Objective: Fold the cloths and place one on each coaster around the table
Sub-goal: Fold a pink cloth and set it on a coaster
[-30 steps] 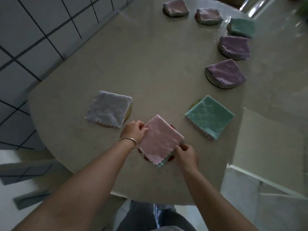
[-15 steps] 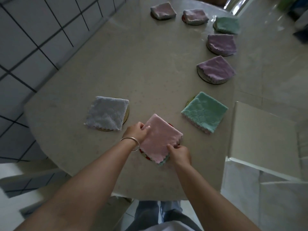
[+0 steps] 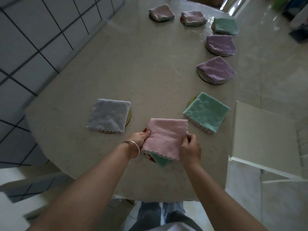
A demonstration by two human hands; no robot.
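Home dining area: table (image 3: 133, 67), tiled wall (image 3: 41, 30).

Folded cloth (image 3: 166, 137) sits on the near coaster (image 3: 147, 155), my left hand (image 3: 139, 139) at its left edge, my right hand (image 3: 190, 147) at its right. Other cloths on coasters flank it left (image 3: 108, 115) and right (image 3: 206, 111); more line the table (image 3: 133, 64) edge behind.

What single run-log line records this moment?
step: squaring pink cloth on coaster | left hand: grips left edge | right hand: pinches right edge | other cloths: seven on coasters
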